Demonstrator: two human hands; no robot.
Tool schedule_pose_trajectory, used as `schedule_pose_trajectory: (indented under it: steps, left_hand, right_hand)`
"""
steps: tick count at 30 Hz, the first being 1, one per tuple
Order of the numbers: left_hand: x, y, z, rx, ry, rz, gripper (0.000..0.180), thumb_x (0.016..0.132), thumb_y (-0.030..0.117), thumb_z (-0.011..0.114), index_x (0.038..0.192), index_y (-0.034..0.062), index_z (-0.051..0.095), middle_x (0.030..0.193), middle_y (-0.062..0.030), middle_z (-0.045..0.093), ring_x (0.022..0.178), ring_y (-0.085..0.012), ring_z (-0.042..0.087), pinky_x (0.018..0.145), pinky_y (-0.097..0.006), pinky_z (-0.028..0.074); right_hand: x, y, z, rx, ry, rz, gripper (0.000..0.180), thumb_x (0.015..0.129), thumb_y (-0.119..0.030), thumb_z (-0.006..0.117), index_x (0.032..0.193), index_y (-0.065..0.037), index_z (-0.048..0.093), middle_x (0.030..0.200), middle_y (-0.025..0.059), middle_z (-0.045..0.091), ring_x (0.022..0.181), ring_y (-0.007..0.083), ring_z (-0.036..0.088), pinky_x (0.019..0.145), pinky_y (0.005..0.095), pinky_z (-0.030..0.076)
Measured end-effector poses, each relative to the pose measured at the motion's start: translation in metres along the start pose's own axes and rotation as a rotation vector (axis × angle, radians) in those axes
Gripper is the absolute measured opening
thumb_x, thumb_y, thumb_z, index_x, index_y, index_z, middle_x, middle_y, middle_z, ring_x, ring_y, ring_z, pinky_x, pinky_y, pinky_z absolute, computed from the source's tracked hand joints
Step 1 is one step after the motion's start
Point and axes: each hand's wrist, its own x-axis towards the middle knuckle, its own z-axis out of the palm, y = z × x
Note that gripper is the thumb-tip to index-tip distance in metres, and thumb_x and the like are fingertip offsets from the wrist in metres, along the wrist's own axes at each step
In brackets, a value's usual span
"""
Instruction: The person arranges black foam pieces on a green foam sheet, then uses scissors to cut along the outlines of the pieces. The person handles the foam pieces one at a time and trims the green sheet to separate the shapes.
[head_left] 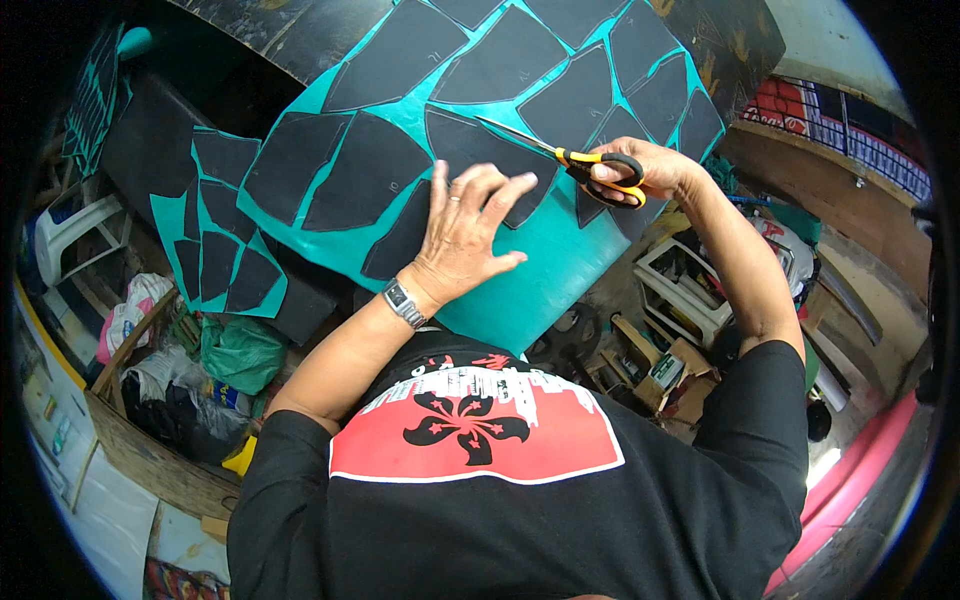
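Observation:
A large teal sheet [560, 265] lies spread across a dark work surface. Black flat panels [365, 175] with pale outlines cover most of it, with teal strips showing between them. My right hand [655, 170] grips scissors [563, 156] with yellow and black handles. Their blades look close together and point left over a black panel near the middle. My left hand [465, 225], wearing a watch [402, 303] at the wrist, hovers over or rests on the sheet's near part. Its fingers are spread and hold nothing; whether they touch the sheet is unclear.
To the left hangs a smaller teal piece [262, 300] with black panels. Beyond it stands a white plastic stool [62, 250]. A green plastic bag [240, 352] sits among clutter at lower left. Below the sheet's right side is a pale plastic stool [690, 310] beside boxes.

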Motion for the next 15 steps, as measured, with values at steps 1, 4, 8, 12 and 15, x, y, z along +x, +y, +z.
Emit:
schedule_pose_trajectory:
  steps: [1,4,8,12,15]
  left_hand:
    - [-0.002,-0.005,0.003,0.058,0.037,-0.043,0.098,0.066,0.029,0.088,0.148,0.0116,0.038,0.151,-0.0153,0.037,0.146,-0.032,0.03,0.118,-0.06,0.019]
    - [-0.008,-0.015,0.014,0.184,0.048,-0.083,0.092,0.076,0.025,0.082,0.152,0.0059,0.034,0.159,-0.0175,0.028,0.149,-0.035,0.025,0.119,-0.06,0.019]
    - [-0.014,-0.008,0.017,0.146,0.014,-0.008,0.057,0.092,0.014,0.062,0.145,0.0016,0.045,0.153,-0.0229,0.039,0.144,-0.0351,0.036,0.118,-0.056,0.024]
    - [-0.015,-0.012,-0.011,-0.196,0.124,0.055,0.044,0.095,0.008,0.054,0.138,-0.001,0.053,0.14,-0.023,0.055,0.134,-0.038,0.049,0.115,-0.051,0.033]
    - [-0.016,-0.012,-0.033,-0.356,0.116,0.038,0.043,0.096,0.009,0.052,0.138,-0.001,0.054,0.141,-0.021,0.055,0.135,-0.0366,0.049,0.114,-0.05,0.035]
  right_hand:
    - [0.001,0.0,0.0,0.014,-0.004,-0.017,0.042,0.086,-0.044,0.077,0.086,-0.004,0.064,0.068,0.0,0.059,0.054,0.0074,0.053,0.047,0.021,0.04]
    - [0.004,0.003,-0.001,-0.001,0.026,-0.003,0.042,0.085,-0.045,0.078,0.087,-0.005,0.064,0.067,-0.0005,0.059,0.053,0.007,0.053,0.046,0.0206,0.04]
    - [0.011,-0.001,-0.007,-0.031,0.018,0.02,0.048,0.084,-0.047,0.078,0.093,-0.002,0.064,0.069,0.0005,0.06,0.055,0.0066,0.055,0.048,0.0185,0.042]
    - [0.016,-0.006,-0.004,0.0,0.008,-0.041,0.05,0.084,-0.047,0.077,0.097,-0.001,0.064,0.071,0.0009,0.061,0.056,0.0064,0.055,0.049,0.0179,0.042]
    - [0.023,-0.007,-0.005,0.021,-0.018,-0.041,0.049,0.084,-0.045,0.078,0.098,0.0,0.064,0.071,0.0005,0.06,0.056,0.0065,0.055,0.049,0.0183,0.043]
